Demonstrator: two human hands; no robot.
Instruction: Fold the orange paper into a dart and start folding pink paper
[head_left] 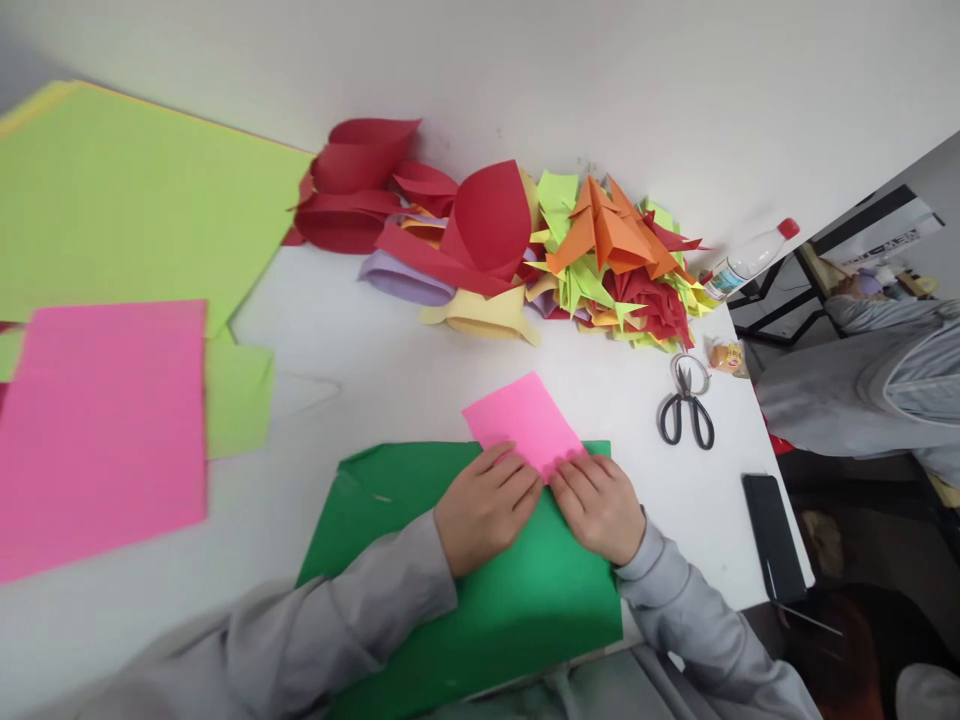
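Note:
A small pink paper (529, 415) lies at an angle across the top edge of a large green sheet (525, 620) at the table's front. My left hand (487, 505) has its fingers closed on the paper's lower left edge. On the lower right edge, my right hand (598, 505) holds the same paper, its fingers bent together. The fingertips of both hands are close to each other near the paper's bottom corner. Whether the paper is folded there is hidden under the fingers.
Large pink (105, 430) and lime sheets (150, 210) lie left. Curled red paper (491, 220) and folded orange shapes (607, 230) line the wall. Scissors (684, 410), a bottle (750, 260), a snack packet (726, 356) and a black phone (772, 535) are right; another person (847, 380) stands beyond.

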